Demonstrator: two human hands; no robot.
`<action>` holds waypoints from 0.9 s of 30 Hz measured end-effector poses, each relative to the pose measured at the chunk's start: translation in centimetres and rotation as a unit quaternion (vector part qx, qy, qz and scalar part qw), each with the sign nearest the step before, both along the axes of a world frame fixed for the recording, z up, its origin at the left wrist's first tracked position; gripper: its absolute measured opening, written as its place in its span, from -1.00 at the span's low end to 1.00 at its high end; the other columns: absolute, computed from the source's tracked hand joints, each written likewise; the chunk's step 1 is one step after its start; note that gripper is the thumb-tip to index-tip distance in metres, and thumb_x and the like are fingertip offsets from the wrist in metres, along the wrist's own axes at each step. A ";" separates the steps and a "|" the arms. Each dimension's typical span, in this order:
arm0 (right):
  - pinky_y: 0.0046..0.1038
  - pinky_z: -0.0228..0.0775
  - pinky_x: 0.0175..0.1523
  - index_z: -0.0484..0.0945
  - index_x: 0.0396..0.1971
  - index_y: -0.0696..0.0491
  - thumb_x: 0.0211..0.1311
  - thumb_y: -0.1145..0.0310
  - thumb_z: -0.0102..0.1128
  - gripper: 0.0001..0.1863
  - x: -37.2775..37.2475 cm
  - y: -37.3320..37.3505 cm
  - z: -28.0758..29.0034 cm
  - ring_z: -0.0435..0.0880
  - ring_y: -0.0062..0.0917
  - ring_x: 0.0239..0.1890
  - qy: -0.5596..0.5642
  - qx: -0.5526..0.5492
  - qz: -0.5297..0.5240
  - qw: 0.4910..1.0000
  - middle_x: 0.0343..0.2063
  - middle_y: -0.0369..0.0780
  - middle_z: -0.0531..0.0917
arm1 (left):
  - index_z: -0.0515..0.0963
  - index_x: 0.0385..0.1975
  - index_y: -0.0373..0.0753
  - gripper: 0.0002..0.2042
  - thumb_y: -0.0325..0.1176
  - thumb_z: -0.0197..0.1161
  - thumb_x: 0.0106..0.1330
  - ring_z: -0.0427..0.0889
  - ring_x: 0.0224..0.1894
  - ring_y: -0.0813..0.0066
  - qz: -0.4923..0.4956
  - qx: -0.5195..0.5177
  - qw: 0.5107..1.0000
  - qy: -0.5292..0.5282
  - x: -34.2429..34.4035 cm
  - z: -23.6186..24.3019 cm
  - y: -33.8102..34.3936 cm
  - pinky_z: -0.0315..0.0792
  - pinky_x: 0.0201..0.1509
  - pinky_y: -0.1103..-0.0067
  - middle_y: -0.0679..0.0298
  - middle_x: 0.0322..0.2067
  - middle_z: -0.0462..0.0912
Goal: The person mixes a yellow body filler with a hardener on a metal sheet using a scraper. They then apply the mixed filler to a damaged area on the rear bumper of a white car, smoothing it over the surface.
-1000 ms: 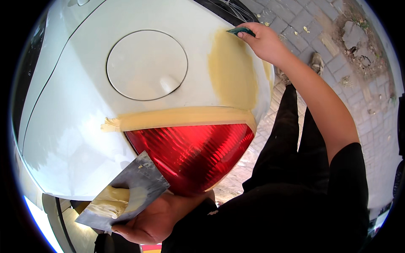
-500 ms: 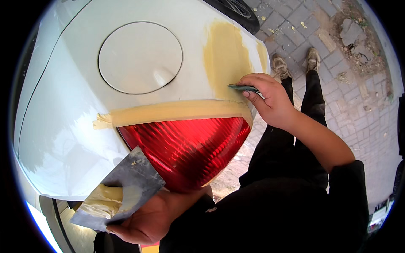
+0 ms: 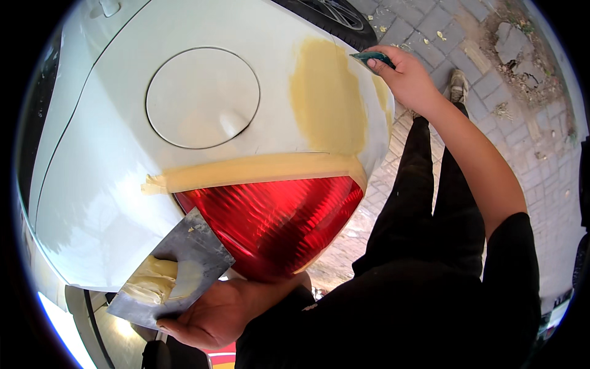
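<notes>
My left hand (image 3: 212, 313) holds a grey metal plate (image 3: 206, 246) from below, thumb over its near edge. A lump of pale yellow filler paste (image 3: 150, 280) lies on the plate. My right hand (image 3: 405, 77) pinches a thin dark green spreader (image 3: 373, 58) at the far right edge of the white car panel (image 3: 203, 166). Beside it, a broad patch of yellow filler (image 3: 329, 98) covers part of the panel, with a smaller yellow strip (image 3: 381, 95) under my hand. Masking tape (image 3: 264, 171) runs along the top of the red tail light (image 3: 276, 221).
A round fuel flap (image 3: 203, 98) is set into the panel. The car's wheel (image 3: 335, 18) shows at the far side. My legs and a shoe (image 3: 458, 86) are over grey paving bricks (image 3: 510, 154), with broken stones (image 3: 513, 46) at the far right.
My right hand has moved away from me with the spreader, from the patch's near end near the tape to beyond its far right side. My left hand still holds the plate, nearly unmoved.
</notes>
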State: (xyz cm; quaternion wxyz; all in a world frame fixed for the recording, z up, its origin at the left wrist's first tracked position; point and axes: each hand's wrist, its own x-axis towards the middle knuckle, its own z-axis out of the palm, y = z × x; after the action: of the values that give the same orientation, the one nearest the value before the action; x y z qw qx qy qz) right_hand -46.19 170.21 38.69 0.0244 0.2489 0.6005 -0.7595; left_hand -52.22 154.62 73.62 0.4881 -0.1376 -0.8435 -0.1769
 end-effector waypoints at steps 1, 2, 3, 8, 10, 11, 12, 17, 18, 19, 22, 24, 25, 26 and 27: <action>-0.45 0.46 -0.21 0.58 -0.05 0.08 0.35 0.27 0.13 -0.72 -1.1 0.0 -0.5 0.61 -0.50 -0.40 0.000 0.022 0.007 1.000 -0.42 -0.20 0.67 | 0.22 0.28 -0.45 0.70 0.80 -0.11 -1.10 0.41 0.10 0.16 0.000 0.004 1.000 0.002 0.1 0.0 0.1 0.38 0.13 0.44 -0.10 0.16 0.34; -0.46 0.45 -0.16 0.58 -0.04 0.08 0.37 0.27 0.12 -0.73 -2.3 0.0 -0.7 0.61 -0.52 -0.35 -0.014 0.034 0.026 0.999 -0.37 -0.21 0.67 | 0.22 0.28 -0.44 0.71 0.79 -0.10 -1.11 0.40 0.11 0.15 -0.001 0.010 1.000 0.001 0.1 0.0 0.2 0.37 0.14 0.43 -0.11 0.17 0.33; -0.47 0.45 -0.12 0.57 -0.04 0.08 0.38 0.28 0.10 -0.73 -3.5 0.0 -0.7 0.61 -0.55 -0.30 -0.028 0.046 0.044 0.998 -0.33 -0.23 0.68 | 0.21 0.29 -0.44 0.71 0.79 -0.10 -1.12 0.39 0.12 0.14 -0.002 0.015 1.000 0.001 0.1 0.0 0.2 0.36 0.15 0.42 -0.12 0.18 0.32; -0.40 0.41 -0.29 0.61 -0.09 0.01 0.34 0.26 0.11 -0.75 -4.5 -1.9 -2.6 0.57 -0.49 -0.47 -0.048 0.062 0.022 0.997 -0.51 -0.21 0.62 | 0.20 0.31 -0.42 0.74 0.76 -0.06 -1.19 0.33 0.17 0.07 0.024 0.048 0.999 -0.009 -0.5 -0.9 1.4 0.32 0.21 0.38 -0.14 0.23 0.27; -0.39 0.42 -0.29 0.60 -0.10 0.05 0.34 0.30 0.11 -0.77 -3.0 -3.7 -1.3 0.56 -0.49 -0.47 0.002 0.030 0.032 0.999 -0.52 -0.21 0.62 | 0.19 0.32 -0.41 0.75 0.75 -0.04 -1.21 0.31 0.20 0.05 0.074 0.052 0.996 0.011 0.9 0.2 2.0 0.30 0.23 0.36 -0.15 0.25 0.25; -0.39 0.42 -0.28 0.60 -0.10 0.07 0.34 0.31 0.11 -0.77 -2.1 -3.8 -0.9 0.56 -0.50 -0.48 0.009 0.024 0.014 1.000 -0.52 -0.22 0.62 | 0.18 0.32 -0.41 0.76 0.75 -0.03 -1.22 0.30 0.21 0.04 0.080 0.068 0.995 0.000 -0.2 -0.5 2.2 0.29 0.24 0.35 -0.16 0.25 0.24; -0.40 0.43 -0.21 0.59 -0.12 0.11 0.35 0.36 0.11 -0.79 -0.9 -3.8 -0.1 0.58 -0.47 -0.40 0.001 0.002 0.015 1.000 -0.44 -0.20 0.64 | 0.18 0.32 -0.41 0.76 0.74 -0.02 -1.24 0.29 0.22 0.02 0.084 0.085 0.993 -0.009 -1.0 -1.2 2.4 0.28 0.26 0.34 -0.16 0.26 0.23; -0.47 0.41 0.00 0.56 -0.11 0.16 0.37 0.42 0.11 -0.81 4.4 -5.0 5.9 0.60 -0.49 -0.19 0.000 -0.043 0.041 0.998 -0.26 -0.18 0.65 | 0.19 0.34 -0.35 0.67 0.77 0.00 -1.05 0.27 0.27 0.07 0.132 0.104 0.986 -0.021 -1.3 -0.9 3.5 0.26 0.30 0.39 -0.14 0.30 0.21; -0.46 0.41 0.01 0.56 -0.11 0.16 0.36 0.44 0.12 -0.82 5.2 -5.1 6.9 0.60 -0.47 -0.19 0.000 -0.045 0.042 0.998 -0.26 -0.17 0.65 | 0.21 0.34 -0.30 0.57 0.78 0.01 -0.86 0.27 0.29 0.13 0.126 0.096 0.987 -0.037 -0.9 -0.9 3.0 0.25 0.30 0.43 -0.10 0.31 0.23; -0.43 0.41 0.01 0.56 -0.12 0.15 0.33 0.45 0.13 -0.82 6.0 -5.3 7.6 0.60 -0.40 -0.17 0.013 -0.048 0.035 0.998 -0.25 -0.15 0.64 | 0.27 0.27 -0.34 0.32 0.58 0.01 -0.59 0.32 0.26 0.13 0.040 0.114 0.991 -0.064 -0.4 -0.5 2.2 0.29 0.28 0.42 -0.11 0.26 0.28; -0.37 0.41 0.01 0.56 -0.13 0.13 0.28 0.49 0.16 -0.82 8.3 -5.7 8.6 0.60 -0.28 -0.13 0.049 -0.041 0.023 0.998 -0.23 -0.10 0.63 | 0.52 -0.11 -0.60 -0.71 -0.47 -0.01 0.35 0.55 0.06 0.01 -0.364 0.216 0.891 -0.167 0.7 1.0 -0.6 0.46 0.15 0.27 -0.23 -0.02 0.52; -0.42 0.41 0.01 0.56 -0.12 0.14 0.29 0.51 0.15 -0.81 8.9 -4.2 8.2 0.61 -0.35 -0.12 0.054 -0.093 0.097 0.989 -0.22 -0.14 0.64 | 0.52 -0.11 -0.60 -0.71 -0.47 0.01 0.33 0.52 0.10 -0.01 -0.367 0.209 0.891 -0.166 0.8 0.9 -0.7 0.42 0.20 0.24 -0.22 -0.02 0.52; -0.45 0.41 0.01 0.55 -0.11 0.15 0.30 0.52 0.14 -0.81 8.9 -3.5 8.2 0.61 -0.39 -0.11 0.055 -0.117 0.132 0.983 -0.22 -0.15 0.64 | 0.52 -0.12 -0.60 -0.70 -0.47 0.01 0.32 0.51 0.12 -0.01 -0.370 0.207 0.891 -0.166 0.8 0.7 -0.9 0.41 0.22 0.22 -0.22 -0.01 0.52; -0.43 0.42 0.00 0.56 -0.11 0.13 0.31 0.48 0.14 -0.81 8.3 -3.0 8.1 0.61 -0.36 -0.12 0.054 -0.098 0.110 0.988 -0.22 -0.13 0.64 | 0.52 -0.12 -0.60 -0.70 -0.47 0.01 0.32 0.51 0.12 -0.02 -0.362 0.208 0.894 -0.161 0.6 0.9 -1.2 0.39 0.23 0.22 -0.22 -0.01 0.52; -0.40 0.42 -0.02 0.56 -0.11 0.12 0.32 0.45 0.14 -0.81 7.5 -2.5 7.5 0.62 -0.32 -0.14 0.053 -0.078 0.088 0.992 -0.22 -0.11 0.64 | 0.53 -0.12 -0.60 -0.70 -0.47 0.01 0.32 0.50 0.13 -0.02 -0.355 0.209 0.898 -0.155 0.3 1.2 -1.8 0.38 0.24 0.21 -0.21 -0.01 0.52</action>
State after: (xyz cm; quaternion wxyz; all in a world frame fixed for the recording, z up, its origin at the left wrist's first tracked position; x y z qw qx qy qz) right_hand -38.73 167.69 46.16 0.0788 0.1520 0.5592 -0.8112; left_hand -51.95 152.85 74.80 0.2734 -0.2932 -0.7475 -0.5296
